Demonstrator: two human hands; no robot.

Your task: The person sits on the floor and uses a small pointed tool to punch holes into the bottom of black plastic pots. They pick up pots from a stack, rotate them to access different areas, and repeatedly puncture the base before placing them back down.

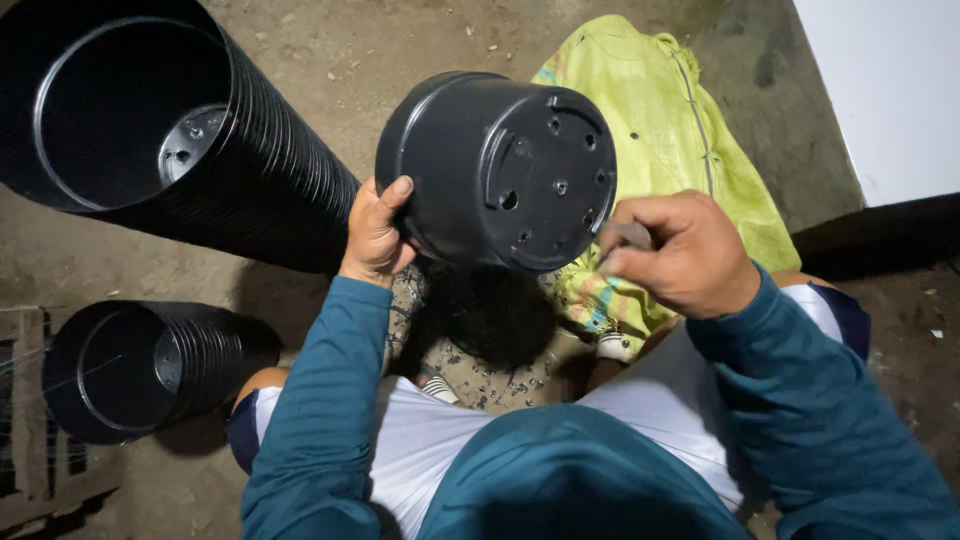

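Black plastic nursery pot (497, 170) is hanging in the air above the person's lap, tipped on its side so that its flat, perforated base is facing the camera and slightly right, while its rimmed mouth is pointing away to the upper left; its long axis is running along that slant. The left hand (376, 232) is clamping the pot's rim, thumb pressing on the outer wall and fingers curling out of sight behind. The right hand (680, 252) is closing into a fist around a small grey tool (626, 238), whose tip is sitting just beside the base's lower right edge; whether it is touching is hard to tell.

Around them, a long nested stack of black pots (170, 130) is lying on the dirt floor (330, 50) at upper left, mouth open toward the camera, and a shorter stack (140, 365) is lying at lower left, well apart from the hands. A yellow-green woven sack (670, 130) is lying behind the pot, partly hidden by it. Small dark bits (490, 380) are scattering on the ground between the person's knees.
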